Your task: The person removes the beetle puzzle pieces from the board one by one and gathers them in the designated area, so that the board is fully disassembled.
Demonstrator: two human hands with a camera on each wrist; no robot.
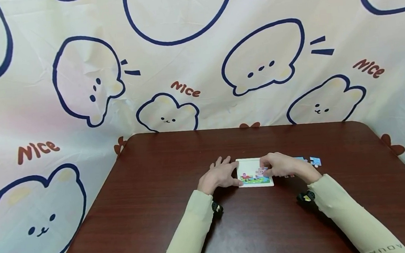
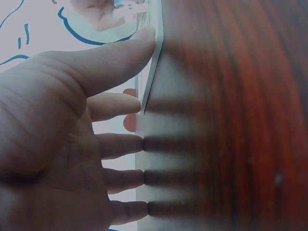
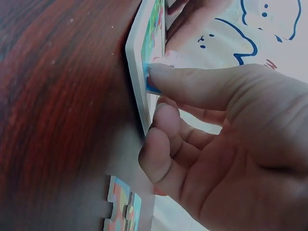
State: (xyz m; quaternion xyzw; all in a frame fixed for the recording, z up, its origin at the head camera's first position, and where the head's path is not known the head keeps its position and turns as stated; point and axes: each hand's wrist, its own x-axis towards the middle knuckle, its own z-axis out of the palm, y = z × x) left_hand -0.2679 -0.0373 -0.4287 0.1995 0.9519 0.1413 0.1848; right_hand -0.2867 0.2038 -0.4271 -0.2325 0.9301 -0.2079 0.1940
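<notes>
A small white-framed jigsaw puzzle board (image 1: pixel 247 165) lies on the table, its front part filled with a colourful picture and its back part plain white. My left hand (image 1: pixel 220 175) rests at its left side, fingers spread and straight; in the left wrist view the thumb (image 2: pixel 120 60) touches the board's edge and the other fingertips meet the tabletop. Over the board's right part, my right hand (image 1: pixel 280 164) pinches a puzzle piece (image 3: pixel 152 88) between thumb and fingers. A blue edge of that piece shows under the thumb, and my fingers hide most of the rest.
Loose puzzle pieces (image 1: pixel 315 161) lie on the table right of the board, partly behind my right hand and wrist. The dark brown wooden table (image 1: pixel 152 212) reaches back to a cloth backdrop (image 1: pixel 212 72) printed with cartoon bears.
</notes>
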